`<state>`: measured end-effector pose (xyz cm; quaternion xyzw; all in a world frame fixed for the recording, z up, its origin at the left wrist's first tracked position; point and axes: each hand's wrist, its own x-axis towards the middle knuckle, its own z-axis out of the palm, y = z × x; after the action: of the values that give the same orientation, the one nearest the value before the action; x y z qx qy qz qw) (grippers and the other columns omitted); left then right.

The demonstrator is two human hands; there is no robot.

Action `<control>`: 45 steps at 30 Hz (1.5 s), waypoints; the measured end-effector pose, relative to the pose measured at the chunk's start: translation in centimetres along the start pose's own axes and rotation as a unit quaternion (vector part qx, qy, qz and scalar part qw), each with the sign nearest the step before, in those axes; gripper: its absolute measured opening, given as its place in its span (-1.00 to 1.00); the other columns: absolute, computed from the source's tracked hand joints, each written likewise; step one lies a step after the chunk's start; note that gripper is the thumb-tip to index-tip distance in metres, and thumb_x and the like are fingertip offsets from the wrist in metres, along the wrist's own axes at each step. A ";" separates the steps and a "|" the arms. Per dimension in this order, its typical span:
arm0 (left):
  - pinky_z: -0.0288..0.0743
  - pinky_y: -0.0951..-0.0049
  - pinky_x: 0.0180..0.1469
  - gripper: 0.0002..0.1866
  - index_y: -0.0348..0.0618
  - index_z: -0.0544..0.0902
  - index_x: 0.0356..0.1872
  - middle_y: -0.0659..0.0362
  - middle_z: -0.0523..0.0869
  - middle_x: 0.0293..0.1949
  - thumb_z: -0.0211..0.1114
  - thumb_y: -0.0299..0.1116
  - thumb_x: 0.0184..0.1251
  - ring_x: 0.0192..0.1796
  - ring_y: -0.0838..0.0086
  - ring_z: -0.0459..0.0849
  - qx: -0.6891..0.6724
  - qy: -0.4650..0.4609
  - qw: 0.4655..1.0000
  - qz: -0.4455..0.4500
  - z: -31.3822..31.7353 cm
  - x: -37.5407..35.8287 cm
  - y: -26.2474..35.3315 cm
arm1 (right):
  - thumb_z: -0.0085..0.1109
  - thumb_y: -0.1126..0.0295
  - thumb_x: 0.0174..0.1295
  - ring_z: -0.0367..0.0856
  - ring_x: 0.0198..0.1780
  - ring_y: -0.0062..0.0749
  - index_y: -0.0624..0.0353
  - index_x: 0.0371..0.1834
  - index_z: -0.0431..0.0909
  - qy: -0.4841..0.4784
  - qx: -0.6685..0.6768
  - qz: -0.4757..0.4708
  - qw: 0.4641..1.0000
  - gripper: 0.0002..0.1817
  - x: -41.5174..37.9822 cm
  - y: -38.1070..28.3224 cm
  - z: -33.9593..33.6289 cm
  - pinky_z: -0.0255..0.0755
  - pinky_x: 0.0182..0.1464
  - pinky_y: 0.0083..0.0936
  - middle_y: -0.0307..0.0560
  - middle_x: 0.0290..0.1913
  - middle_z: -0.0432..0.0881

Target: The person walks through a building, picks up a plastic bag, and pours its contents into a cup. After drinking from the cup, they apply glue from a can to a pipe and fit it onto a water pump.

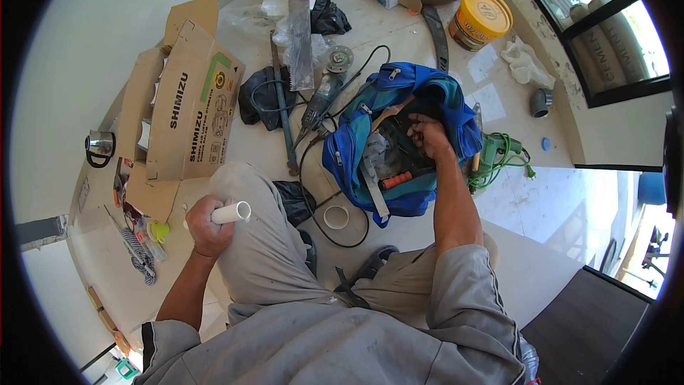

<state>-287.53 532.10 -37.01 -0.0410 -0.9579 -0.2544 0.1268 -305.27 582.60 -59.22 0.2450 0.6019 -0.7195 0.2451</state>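
Note:
A short white pipe point(232, 212) is gripped in my left hand point(209, 227), over my left knee, its open end facing right. My right hand point(429, 137) reaches inside an open blue and teal bag point(347, 144), its fingers curled among dark items; what they hold, if anything, is hidden. Inside the bag lie a red-handled tool point(396, 180), a flat whitish strip point(373, 189) and clear plastic. A white ring-shaped piece point(335, 217) stands on the floor between my legs and the bag.
An open cardboard box point(187, 110) stands at left. Beyond the knees lie an angle grinder point(320, 100), a handsaw point(300, 43) and a long metal bar point(281, 100). A green power tool point(494, 153) with its cord lies right of the bag, a yellow-lidded bucket point(481, 19) farther back.

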 end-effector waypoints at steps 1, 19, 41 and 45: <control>0.35 0.19 -0.49 -0.68 -0.18 0.49 -0.57 -0.01 0.51 -0.61 0.51 -0.37 0.16 -0.58 0.05 0.48 0.000 0.000 1.000 0.001 -0.1 0.1 0.1 | 0.00 0.52 0.38 0.43 -0.51 -0.52 0.27 0.32 0.50 -0.004 0.010 0.002 1.000 -0.56 0.1 0.0 -0.1 0.31 -0.43 -0.56 -0.14 -0.42 0.64; 0.36 0.15 -0.48 -0.67 -0.16 0.47 -0.56 -0.01 0.51 -0.61 0.50 -0.35 0.17 -0.57 0.02 0.50 0.002 -0.006 1.000 0.024 0.7 0.9 0.5 | 0.06 0.37 0.53 0.53 -0.46 -0.46 0.23 0.16 0.57 -0.011 0.101 0.035 0.994 -0.74 0.0 -0.7 1.1 0.48 -0.42 -0.49 -0.13 -0.36 0.63; 0.61 0.04 0.02 -0.50 -0.19 0.70 -0.10 -0.12 0.79 -0.20 0.42 0.07 0.21 -0.08 -0.06 0.77 -0.031 -0.417 0.889 -0.186 -23.8 2.6 16.2 | 0.22 0.16 0.37 0.77 -0.26 0.07 0.24 -0.31 0.79 0.064 -0.440 0.003 0.896 -0.65 -47.7 -20.8 7.8 0.59 -0.08 -0.12 0.18 -0.34 0.77; 0.60 0.07 0.07 -0.40 -0.24 0.71 0.03 -0.18 0.78 -0.11 0.40 0.13 0.24 -0.03 -0.09 0.76 -0.101 -0.416 0.875 -0.225 -29.9 -2.5 18.1 | 0.23 0.20 0.34 0.75 -0.11 0.18 0.22 -0.28 0.79 0.047 -0.489 0.063 0.869 -0.70 -59.4 -23.3 5.7 0.58 0.04 -0.05 0.22 -0.25 0.78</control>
<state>-275.95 532.89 -3.98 0.0607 -0.8746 -0.3306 -0.3493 -275.50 584.02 -2.49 0.1646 0.8708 -0.3037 0.3500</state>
